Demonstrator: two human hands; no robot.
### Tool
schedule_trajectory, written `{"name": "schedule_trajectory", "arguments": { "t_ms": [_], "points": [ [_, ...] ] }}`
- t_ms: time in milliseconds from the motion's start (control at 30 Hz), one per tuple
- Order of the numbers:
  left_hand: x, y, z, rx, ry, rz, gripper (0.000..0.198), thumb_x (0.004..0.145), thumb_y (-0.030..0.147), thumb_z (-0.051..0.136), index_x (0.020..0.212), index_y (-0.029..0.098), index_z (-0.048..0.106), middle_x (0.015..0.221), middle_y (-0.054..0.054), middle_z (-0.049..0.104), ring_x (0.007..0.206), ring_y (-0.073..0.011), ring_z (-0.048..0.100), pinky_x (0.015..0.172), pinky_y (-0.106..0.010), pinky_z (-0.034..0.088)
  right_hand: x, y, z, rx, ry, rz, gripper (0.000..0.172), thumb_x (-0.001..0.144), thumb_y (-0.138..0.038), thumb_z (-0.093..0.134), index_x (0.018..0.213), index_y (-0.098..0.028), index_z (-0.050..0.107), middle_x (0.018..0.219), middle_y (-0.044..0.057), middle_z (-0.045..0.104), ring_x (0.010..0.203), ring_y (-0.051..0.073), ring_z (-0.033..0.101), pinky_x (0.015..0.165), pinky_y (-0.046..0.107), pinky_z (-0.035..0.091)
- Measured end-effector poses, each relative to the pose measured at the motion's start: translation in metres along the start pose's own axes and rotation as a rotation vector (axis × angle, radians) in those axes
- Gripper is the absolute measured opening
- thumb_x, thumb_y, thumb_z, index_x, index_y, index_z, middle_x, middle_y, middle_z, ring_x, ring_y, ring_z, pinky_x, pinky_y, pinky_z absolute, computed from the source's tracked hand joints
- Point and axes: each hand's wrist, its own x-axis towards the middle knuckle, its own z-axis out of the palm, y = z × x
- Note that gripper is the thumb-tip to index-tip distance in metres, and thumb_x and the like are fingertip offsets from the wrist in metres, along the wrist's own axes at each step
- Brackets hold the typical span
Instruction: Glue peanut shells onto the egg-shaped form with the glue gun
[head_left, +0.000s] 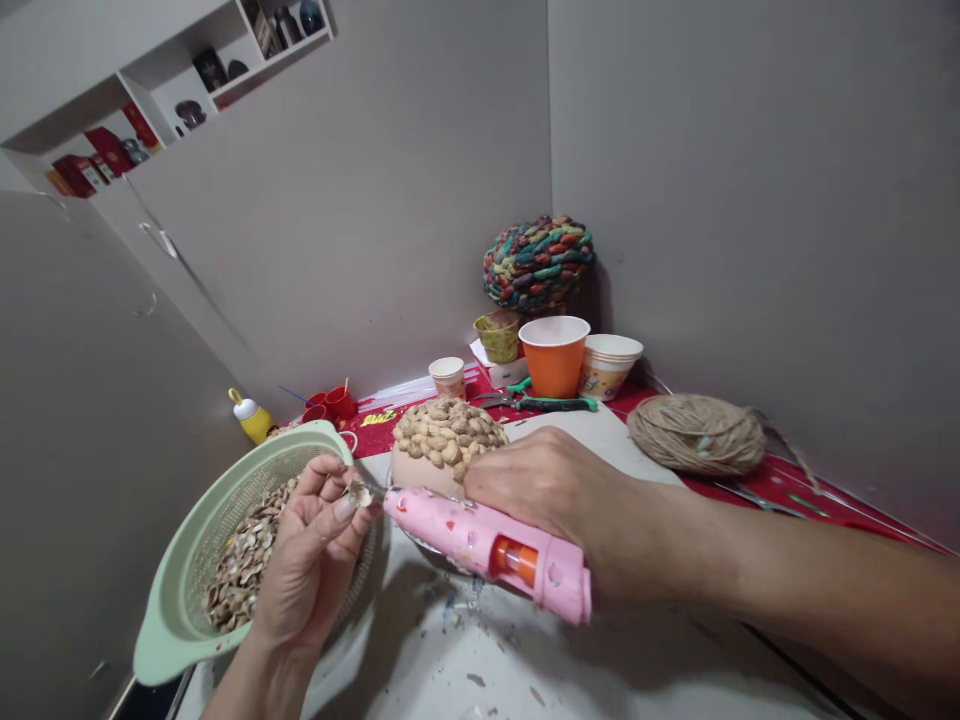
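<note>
Between the thumb and fingers of my left hand is a small piece of nutshell, pale on the inside. My right hand is wrapped round a pink hot glue gun, its nozzle pointing left and meeting or almost touching the shell piece. Behind the glue gun stands a rounded beige form, its top covered with peanut shells; its lower part is partly hidden by my right hand and the gun. A green colander beside my left hand holds many broken shells.
Green-handled pliers, an orange cup, paper cups and a colourful woven ball are at the back. A twine coil lies at right. Crumbs dot the white table cover. A yellow bottle stands behind the colander.
</note>
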Motion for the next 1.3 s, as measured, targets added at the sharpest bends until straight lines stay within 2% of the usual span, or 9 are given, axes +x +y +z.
{"name": "schedule_trajectory", "arguments": {
  "t_ms": [967,1300],
  "points": [
    [0.0032,-0.0008,-0.0048,-0.021,-0.03,0.024,0.031,0.072,0.008,0.077,0.099,0.018,0.064,0.088,0.0,0.061,0.073,-0.0069,0.061,0.069,-0.017,0.056,0.0014,-0.0026,-0.0018,0.023,0.019,-0.026,0.022,0.08,-0.026,0.045,0.061,-0.018,0.039,0.054,-0.002,0.048,0.047,0.009,0.032,0.047,0.025,0.02],
    [0.002,-0.0074,-0.0046,0.038,-0.035,0.017,0.028,0.075,0.009,0.075,0.098,0.019,0.064,0.089,-0.001,0.061,0.077,-0.0072,0.059,0.074,-0.017,0.054,0.0,-0.0003,0.0008,-0.002,0.064,-0.028,0.022,0.081,-0.025,0.046,0.062,-0.019,0.038,0.055,-0.002,0.047,0.048,0.009,0.032,0.048,0.025,0.021]
  ]
}}
